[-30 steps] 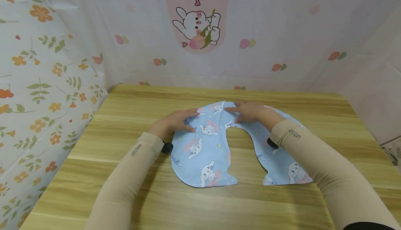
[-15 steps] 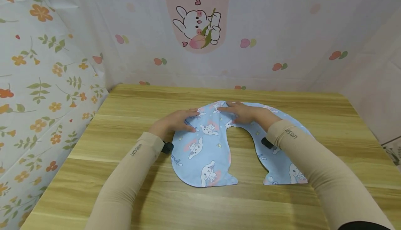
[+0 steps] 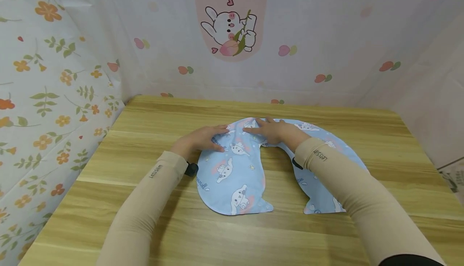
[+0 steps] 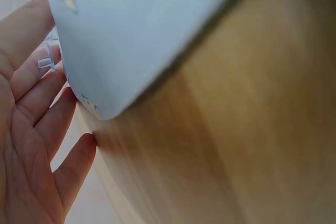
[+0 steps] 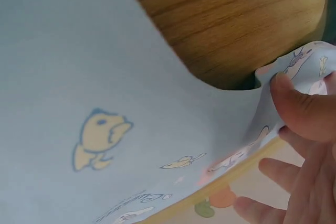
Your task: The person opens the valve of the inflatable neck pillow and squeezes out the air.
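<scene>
My left hand (image 3: 200,139) lies flat pinning the bib (image 3: 235,169); right hand (image 3: 272,131) pinches its fold, so I crease slowly, edges aligned.

The bib (image 3: 235,173) is light blue, printed with white cartoon dogs, pink patches and small yellow ducks, lying on a light wood-grain table (image 3: 163,121), and both sleeves (image 3: 145,201) are beige.
</scene>
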Demonstrator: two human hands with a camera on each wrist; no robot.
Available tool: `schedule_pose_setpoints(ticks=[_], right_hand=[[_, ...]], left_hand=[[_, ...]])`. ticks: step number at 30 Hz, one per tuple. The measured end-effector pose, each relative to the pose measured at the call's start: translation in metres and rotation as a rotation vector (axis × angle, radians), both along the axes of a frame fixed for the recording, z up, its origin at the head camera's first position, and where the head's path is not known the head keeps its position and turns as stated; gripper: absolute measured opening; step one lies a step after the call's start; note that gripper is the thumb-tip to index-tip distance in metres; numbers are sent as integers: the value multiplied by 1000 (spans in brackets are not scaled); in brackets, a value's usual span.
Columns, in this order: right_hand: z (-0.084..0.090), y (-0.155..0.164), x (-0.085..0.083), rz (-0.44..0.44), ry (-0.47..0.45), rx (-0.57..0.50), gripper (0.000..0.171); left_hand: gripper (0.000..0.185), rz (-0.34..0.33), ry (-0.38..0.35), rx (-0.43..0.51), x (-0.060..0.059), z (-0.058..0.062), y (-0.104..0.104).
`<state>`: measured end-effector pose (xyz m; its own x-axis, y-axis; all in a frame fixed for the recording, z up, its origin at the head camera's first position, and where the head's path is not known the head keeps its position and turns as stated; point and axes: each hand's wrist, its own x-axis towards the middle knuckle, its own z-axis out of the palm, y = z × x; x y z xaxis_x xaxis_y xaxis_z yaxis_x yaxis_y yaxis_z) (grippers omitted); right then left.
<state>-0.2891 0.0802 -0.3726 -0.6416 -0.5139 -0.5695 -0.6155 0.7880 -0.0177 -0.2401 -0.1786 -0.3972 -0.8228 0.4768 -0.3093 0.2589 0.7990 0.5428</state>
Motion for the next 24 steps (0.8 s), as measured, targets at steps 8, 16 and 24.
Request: schedule_pose_setpoints(ticks=[8, 16, 24], right_hand=[[-1, -7, 8, 155, 165, 7, 85], [2, -13, 6, 243, 189, 63, 91], [6, -6, -8, 148, 16, -41, 90]], left_hand=[[75, -2, -21, 6, 0, -1, -2], [76, -11, -8, 3, -4, -2, -2], [76, -8, -14, -30, -4, 1, 1]])
